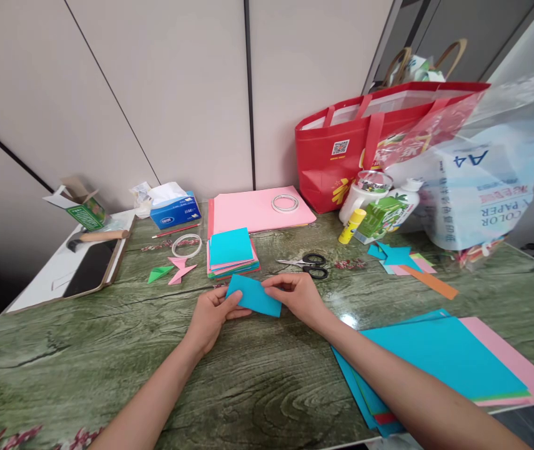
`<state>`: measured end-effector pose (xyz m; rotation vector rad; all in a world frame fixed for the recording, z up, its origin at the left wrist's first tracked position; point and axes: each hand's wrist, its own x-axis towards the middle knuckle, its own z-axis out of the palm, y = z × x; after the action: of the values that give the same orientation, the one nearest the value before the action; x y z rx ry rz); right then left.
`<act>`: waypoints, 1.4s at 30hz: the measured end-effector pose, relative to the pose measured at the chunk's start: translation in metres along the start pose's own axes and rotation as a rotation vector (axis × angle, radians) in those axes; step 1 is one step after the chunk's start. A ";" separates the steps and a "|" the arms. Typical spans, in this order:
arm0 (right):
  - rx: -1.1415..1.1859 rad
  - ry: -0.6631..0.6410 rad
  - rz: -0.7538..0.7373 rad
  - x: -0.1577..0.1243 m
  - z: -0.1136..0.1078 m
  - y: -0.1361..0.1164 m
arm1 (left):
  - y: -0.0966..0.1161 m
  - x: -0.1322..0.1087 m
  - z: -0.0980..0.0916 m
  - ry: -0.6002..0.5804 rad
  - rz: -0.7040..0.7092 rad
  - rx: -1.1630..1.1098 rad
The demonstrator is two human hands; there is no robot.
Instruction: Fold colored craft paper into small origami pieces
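Observation:
A small piece of blue paper (255,296) is held up between my two hands over the green table (145,362). My left hand (211,315) grips its left edge, thumb on top and fingers beneath. At its upper right edge, my right hand (298,297) pinches the paper between thumb and fingers. Just behind sits a stack of small coloured paper squares (230,247), blue on top. Black-handled scissors (306,264) lie beyond my right hand. Folded pink paper (182,270) and a folded green piece (159,274) rest to the left.
Large coloured sheets (440,353) lie under my right forearm. Paper scraps (398,257), a yellow glue stick (352,226) and a red bag (327,159) stand to the right. Tape rolls (187,245), a tissue box (175,212), a hammer (102,235) and a phone (89,267) are leftward.

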<state>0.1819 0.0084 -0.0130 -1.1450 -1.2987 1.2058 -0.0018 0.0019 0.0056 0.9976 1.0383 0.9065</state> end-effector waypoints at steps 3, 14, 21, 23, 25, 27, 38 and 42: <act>-0.003 0.008 -0.005 0.000 0.000 -0.001 | -0.002 0.001 -0.002 -0.004 0.008 -0.013; -0.010 0.009 -0.007 -0.001 0.000 -0.003 | -0.005 0.002 -0.001 0.011 -0.004 -0.025; 0.060 0.031 0.023 0.000 0.000 -0.002 | -0.005 0.002 -0.002 -0.011 0.009 -0.069; 0.079 0.046 0.031 0.000 0.001 -0.002 | -0.004 0.001 -0.001 -0.020 -0.005 -0.066; 0.094 0.051 0.033 0.000 0.002 -0.002 | -0.004 0.001 0.000 -0.028 -0.021 -0.060; 0.103 0.052 0.030 -0.001 0.003 -0.001 | -0.004 0.001 0.001 -0.032 -0.032 -0.054; 0.098 0.052 0.037 -0.001 0.005 -0.001 | -0.008 0.000 0.004 0.045 -0.009 -0.039; 0.117 0.055 0.025 -0.002 0.005 -0.001 | -0.007 -0.001 0.007 0.027 -0.005 -0.076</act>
<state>0.1768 0.0062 -0.0121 -1.1057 -1.1603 1.2436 0.0057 -0.0030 0.0008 0.9214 1.0210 0.9512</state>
